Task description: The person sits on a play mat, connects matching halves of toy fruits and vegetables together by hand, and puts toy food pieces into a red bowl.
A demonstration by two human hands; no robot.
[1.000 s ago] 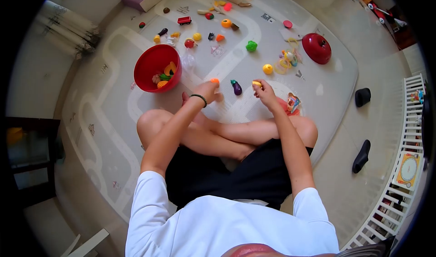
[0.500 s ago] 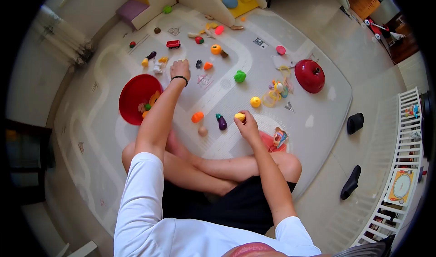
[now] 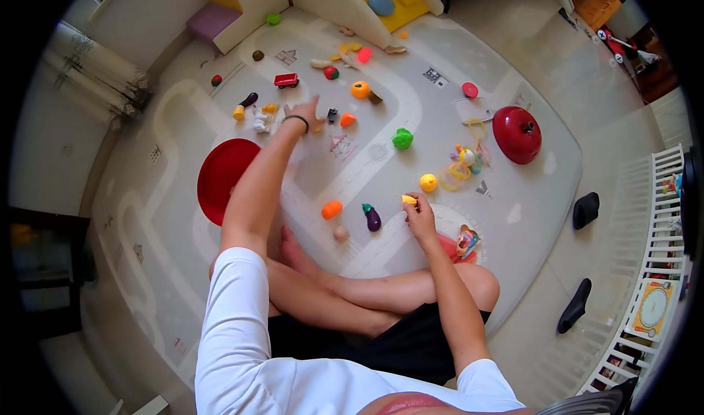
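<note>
My left hand [image 3: 302,113] is stretched out over the mat, fingers apart, with a dark beaded bracelet at the wrist. Close beside it lie a small black toy [image 3: 332,115] and an orange toy piece [image 3: 347,119]. A small orange-yellow thing [image 3: 317,127] shows at its edge, too small to name. Below that forearm is a red bowl [image 3: 218,169], its contents hidden by my arm. My right hand [image 3: 422,221] is closed around a small yellow toy piece [image 3: 408,200], near a yellow toy lemon [image 3: 428,183] and a toy eggplant [image 3: 372,218].
Toy food is scattered over the grey play mat [image 3: 293,305], including a green pepper-like toy [image 3: 402,138] and an orange toy [image 3: 332,210]. A red dome lid [image 3: 517,135] lies at right. A red toy wagon [image 3: 287,81] stands farther off. Black slippers [image 3: 585,210] lie beyond the mat.
My left hand has gone from closed to spread fingers. My right hand still holds the yellow piece. The whole view has shifted slightly, and my left arm now covers the bowl's contents.
</note>
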